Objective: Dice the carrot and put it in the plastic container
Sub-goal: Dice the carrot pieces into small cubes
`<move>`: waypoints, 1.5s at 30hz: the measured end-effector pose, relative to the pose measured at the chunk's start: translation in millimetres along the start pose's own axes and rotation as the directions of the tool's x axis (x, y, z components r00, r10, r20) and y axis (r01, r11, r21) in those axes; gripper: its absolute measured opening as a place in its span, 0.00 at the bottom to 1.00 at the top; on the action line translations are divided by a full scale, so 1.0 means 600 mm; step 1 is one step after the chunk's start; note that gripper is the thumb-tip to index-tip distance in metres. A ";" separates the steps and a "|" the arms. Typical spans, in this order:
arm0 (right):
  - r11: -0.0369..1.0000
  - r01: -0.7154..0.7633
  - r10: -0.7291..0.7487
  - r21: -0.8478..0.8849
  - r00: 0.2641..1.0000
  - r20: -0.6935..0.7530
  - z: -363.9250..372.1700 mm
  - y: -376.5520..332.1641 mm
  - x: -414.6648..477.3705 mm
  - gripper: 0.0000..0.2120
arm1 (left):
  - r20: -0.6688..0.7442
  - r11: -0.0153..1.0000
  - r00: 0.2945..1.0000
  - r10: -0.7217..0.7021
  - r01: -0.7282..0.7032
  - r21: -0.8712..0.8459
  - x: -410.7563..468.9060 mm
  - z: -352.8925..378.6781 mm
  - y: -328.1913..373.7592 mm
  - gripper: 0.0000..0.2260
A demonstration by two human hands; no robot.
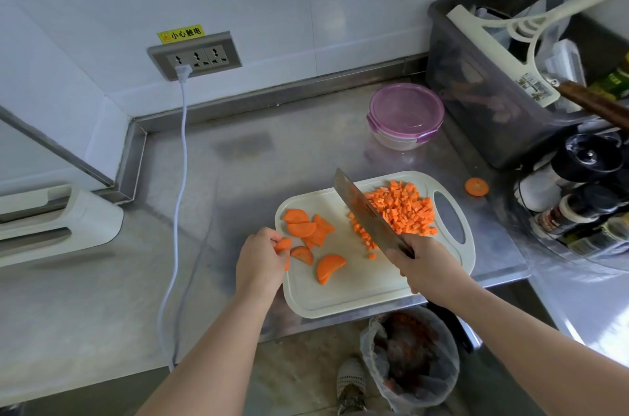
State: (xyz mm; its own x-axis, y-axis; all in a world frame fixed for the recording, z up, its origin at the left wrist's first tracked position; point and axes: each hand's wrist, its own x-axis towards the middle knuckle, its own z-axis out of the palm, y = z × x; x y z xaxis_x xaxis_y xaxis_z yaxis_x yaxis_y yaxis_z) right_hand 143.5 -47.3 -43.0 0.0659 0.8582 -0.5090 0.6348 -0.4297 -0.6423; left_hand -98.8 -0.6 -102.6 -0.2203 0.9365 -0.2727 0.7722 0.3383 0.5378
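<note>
1. Stainless steel counter (238,157) runs along a pale wall, with a triple socket (195,56) on the wall and a white cable (180,177) hanging from it across the counter to its front edge.
2. A white cutting board (360,289) lies at the counter's front edge, towards the right end, its handle hole pointing right.
3. A heap of diced carrot (405,208) covers the board's back right corner, next to the handle hole, with a few cubes trailing forward from it.
4. Half-round carrot slices (303,228) lie overlapping near the board's left edge, and two more lie apart nearer the board's middle.
5. The left hand (260,259) is at the board's left edge, its fingertips drawn together and pinching one carrot piece (283,244).
6. The right hand (425,266) is over the board's front right part, fingers wrapped tightly round the handle of a cleaver (364,211).
7. The blade slants from the hand towards the board's back edge, between the slices and the dice, close against the left side of the heap.
8. The plastic container (405,116) stands near the counter's back right, well apart from the board, with its purple lid clipped on.
9. One round carrot slice (476,186) lies on the counter just beyond the board's right end.
10. A grey crate (476,102) with a white squeegee (493,48) laid across it sits at the back right corner, just beside the container.
11. Spice jars (578,197) stand at the counter's right end.
12. A lined waste bin (412,357) stands on the floor below the board.
</note>
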 end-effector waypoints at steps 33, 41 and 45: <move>0.995 -0.020 0.006 -0.102 0.991 -0.132 0.052 0.046 -0.005 0.08 | 0.176 0.914 0.955 0.237 -0.281 0.292 -0.073 0.068 0.121 0.18; 0.996 0.021 -0.031 -0.091 0.994 -0.109 0.066 0.041 -0.011 0.08 | 0.134 0.988 0.990 0.045 -0.024 -0.155 -0.084 0.074 0.142 0.16; 0.995 0.029 -0.038 -0.092 0.994 -0.098 0.076 0.036 -0.009 0.08 | 0.160 0.967 0.987 0.023 0.019 -0.255 -0.103 0.068 0.130 0.11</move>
State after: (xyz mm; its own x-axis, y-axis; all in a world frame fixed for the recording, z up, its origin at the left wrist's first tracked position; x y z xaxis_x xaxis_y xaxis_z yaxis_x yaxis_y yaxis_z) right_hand 121.7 -74.1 -80.0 0.1167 0.8973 -0.4257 0.7044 -0.3769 -0.6015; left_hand -0.4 -35.8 -76.3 -0.1047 0.9172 -0.3845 0.5905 0.3684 0.7180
